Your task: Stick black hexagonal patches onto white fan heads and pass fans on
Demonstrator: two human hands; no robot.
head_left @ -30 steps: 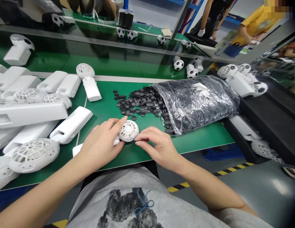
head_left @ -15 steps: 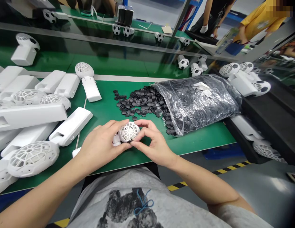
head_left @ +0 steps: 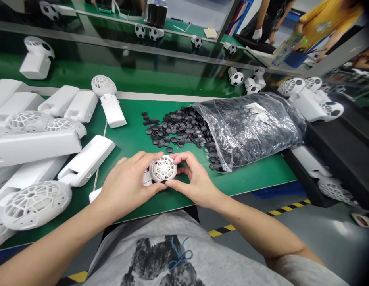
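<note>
The left grip (head_left: 132, 174) and right grip (head_left: 193, 180) pinch the rim of a white, round, lattice-faced plastic piece (head_left: 163, 168). It's likely light and stiff; spare the thin ribs.

pieces (head_left: 180, 126) lie between handled units (head_left: 91, 157) left and bag (head_left: 256, 137) right.

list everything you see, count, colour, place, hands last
held unit: one, white, front centre
plain units: many, white, mostly left
plastic bag: one, clear, right
pieces: uncountable, black, in and beside plastic bag
football units: several, black and white, far side, right
table: one, green, centre
floor tape: some, yellow and black, below table
co-workers: at least two, black and yellow tops, upper right
own shirt: one, grey, bottom centre
left hand: one, bare, gripping held unit
right hand: one, bare, touching held unit
</note>
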